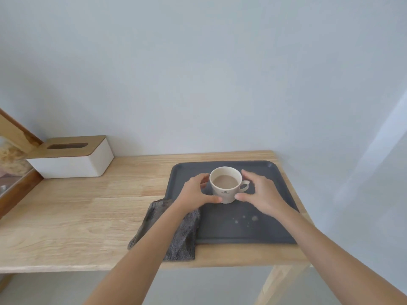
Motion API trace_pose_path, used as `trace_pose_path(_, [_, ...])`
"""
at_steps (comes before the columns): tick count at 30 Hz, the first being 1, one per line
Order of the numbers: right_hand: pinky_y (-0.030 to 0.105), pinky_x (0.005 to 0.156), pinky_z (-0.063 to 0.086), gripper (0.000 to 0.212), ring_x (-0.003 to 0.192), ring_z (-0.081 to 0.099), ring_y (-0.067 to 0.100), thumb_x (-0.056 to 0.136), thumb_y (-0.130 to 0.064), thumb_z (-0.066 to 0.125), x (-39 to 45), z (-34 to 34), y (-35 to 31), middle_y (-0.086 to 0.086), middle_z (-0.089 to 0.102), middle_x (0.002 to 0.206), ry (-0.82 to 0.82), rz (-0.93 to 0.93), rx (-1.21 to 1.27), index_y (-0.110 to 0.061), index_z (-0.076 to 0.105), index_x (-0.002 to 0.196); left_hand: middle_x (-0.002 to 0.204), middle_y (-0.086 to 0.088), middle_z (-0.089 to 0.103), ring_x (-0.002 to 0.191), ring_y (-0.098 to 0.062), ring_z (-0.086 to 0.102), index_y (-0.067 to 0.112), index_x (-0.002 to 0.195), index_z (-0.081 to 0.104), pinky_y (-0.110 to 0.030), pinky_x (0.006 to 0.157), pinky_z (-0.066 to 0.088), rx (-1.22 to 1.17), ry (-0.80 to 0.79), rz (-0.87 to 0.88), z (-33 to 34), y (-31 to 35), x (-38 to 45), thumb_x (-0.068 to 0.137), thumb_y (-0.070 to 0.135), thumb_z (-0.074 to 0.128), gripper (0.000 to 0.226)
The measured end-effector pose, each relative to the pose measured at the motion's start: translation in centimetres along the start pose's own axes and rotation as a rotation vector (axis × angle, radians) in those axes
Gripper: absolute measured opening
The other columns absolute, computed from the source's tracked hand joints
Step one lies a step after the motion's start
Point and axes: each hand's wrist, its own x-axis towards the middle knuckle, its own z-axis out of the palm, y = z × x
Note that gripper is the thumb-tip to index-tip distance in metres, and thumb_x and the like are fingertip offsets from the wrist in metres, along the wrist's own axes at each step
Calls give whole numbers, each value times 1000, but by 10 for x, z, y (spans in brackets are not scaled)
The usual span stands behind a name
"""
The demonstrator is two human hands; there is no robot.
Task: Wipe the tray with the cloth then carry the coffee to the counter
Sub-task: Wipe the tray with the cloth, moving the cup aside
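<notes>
Coffee cup [225, 185] between both hands' fingers [243, 197], on tray [220, 230]

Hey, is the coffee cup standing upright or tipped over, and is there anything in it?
Upright and filled. The cup stands on the tray with its rim level, and milky brown coffee shows well up inside.

My left hand [195, 190] and right hand [262, 194] cup the coffee mug [226, 186] on the dark tray [275, 230]; pale drops dot the tray, and the grey cloth [182, 236] drapes its left edge on the counter [77, 216]
</notes>
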Motion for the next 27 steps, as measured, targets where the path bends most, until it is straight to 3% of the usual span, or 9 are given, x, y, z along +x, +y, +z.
trace_pose_path(4, [38, 97, 47, 69, 113, 57, 13, 61, -25, 83, 14, 7, -2, -9, 68, 114, 22, -13, 14, -28, 57, 125, 119, 6, 67, 111, -7, 61, 20, 123, 58, -33, 100, 49, -63, 39, 70, 6, -5, 8, 58, 30, 89, 73])
trace_pose_path(10, [32, 98, 43, 66, 107, 59, 10, 63, -14, 84, 28, 19, -16, -7, 68, 114, 15, -34, 76, -21, 58, 123, 119, 7, 66, 111, -9, 62, 23, 125, 57, -28, 95, 49, -54, 54, 104, -9, -15, 17, 61, 34, 88, 72])
trace_pose_path(13, [21, 88, 42, 63, 102, 59, 6, 65, -10, 83, 40, 29, -28, -8, 67, 110, -8, -50, 106, -20, 59, 122, 120, 8, 65, 112, -7, 60, 22, 127, 56, -24, 95, 47, -51, 75, 104, -26, -21, 21, 62, 32, 88, 72])
trace_pose_path(17, [5, 75, 38, 64, 98, 60, 4, 64, -6, 83, 64, 47, -48, -9, 68, 109, -55, -74, 135, -22, 60, 122, 121, 7, 66, 115, -10, 59, 23, 127, 56, -35, 101, 46, -52, 103, 73, -55, -32, 27, 59, 35, 88, 76])
trace_pose_path(19, [8, 78, 41, 64, 101, 62, 7, 63, -7, 83, 78, 56, -56, -7, 69, 111, -66, -84, 133, -21, 62, 121, 121, 9, 66, 116, -9, 58, 26, 125, 56, -39, 103, 46, -50, 124, 56, -67, -38, 31, 55, 40, 88, 78])
trace_pose_path(23, [29, 90, 50, 65, 105, 64, 12, 60, -8, 83, 101, 73, -68, -5, 71, 110, -81, -103, 129, -22, 62, 119, 119, 11, 67, 118, -9, 57, 27, 124, 57, -41, 103, 44, -45, 155, 36, -87, -49, 39, 59, 35, 87, 71])
trace_pose_path(27, [21, 83, 47, 66, 102, 64, 12, 60, -6, 83, 114, 85, -73, -4, 71, 110, -96, -98, 129, -21, 62, 120, 121, 8, 65, 120, -13, 53, 27, 126, 56, -40, 102, 42, -38, 167, 16, -97, -59, 46, 62, 32, 87, 71])
